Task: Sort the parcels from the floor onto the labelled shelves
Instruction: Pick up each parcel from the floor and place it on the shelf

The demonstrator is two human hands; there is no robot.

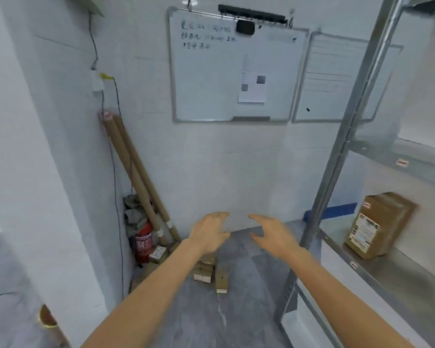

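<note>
Both arms reach forward over the grey floor. My left hand (210,232) and my right hand (274,234) are empty, fingers spread and curled, palms facing each other. Below the left hand, small brown cardboard parcels (205,271) lie on the floor, with another flat one (221,281) beside them; my left forearm hides part of them. More small boxes (158,253) sit by the wall. On the metal shelf rack (342,151) at right, a brown parcel (379,224) with a white shipping label stands on the lower shelf (397,275). Small labels (402,163) mark the shelf edges.
Long cardboard tubes (136,177) lean in the left corner above a red fire extinguisher (143,241) and a grey rag. Two whiteboards (236,69) hang on the tiled wall ahead. A cable runs down the left wall. Another tube end (48,320) shows at bottom left.
</note>
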